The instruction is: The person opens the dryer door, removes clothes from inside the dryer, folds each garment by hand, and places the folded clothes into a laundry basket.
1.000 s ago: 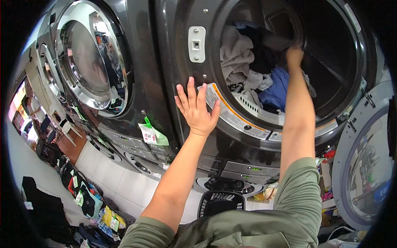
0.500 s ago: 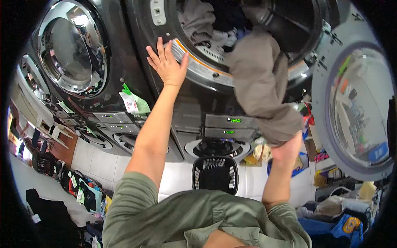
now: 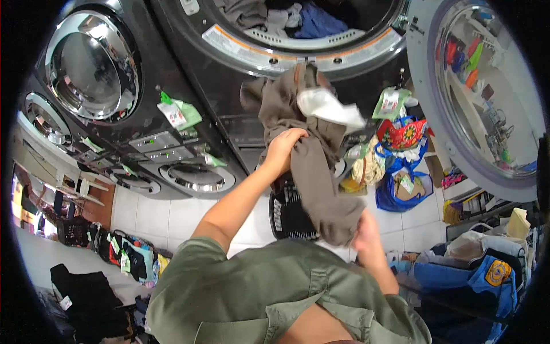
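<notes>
Grey-brown trousers point(image 3: 315, 166) hang stretched between my two hands, out of the machine and below its rim. My left hand point(image 3: 283, 150) is closed on their upper middle part, fingers over the fabric. At the lower end, my right hand point(image 3: 364, 232), smeared a little by motion, grips the end of a leg. A white piece of cloth point(image 3: 329, 107) shows at the top of the trousers; whether it is a pocket lining or a separate piece I cannot tell. Behind them is the open drum point(image 3: 338, 39), where grey cloth point(image 3: 243, 12) and blue cloth point(image 3: 321, 22) lie.
The round machine door point(image 3: 487, 92) stands open at the right. A black basket point(image 3: 278, 215) is on the floor beneath the trousers. Blue bags point(image 3: 404, 192) stand to the right, near piled clothes point(image 3: 458, 275). More front-loading machines point(image 3: 91, 66) line the left.
The trousers have come fully out of the drum, down and toward me. My left hand has left the machine's front and taken hold of them. My right hand has moved lower.
</notes>
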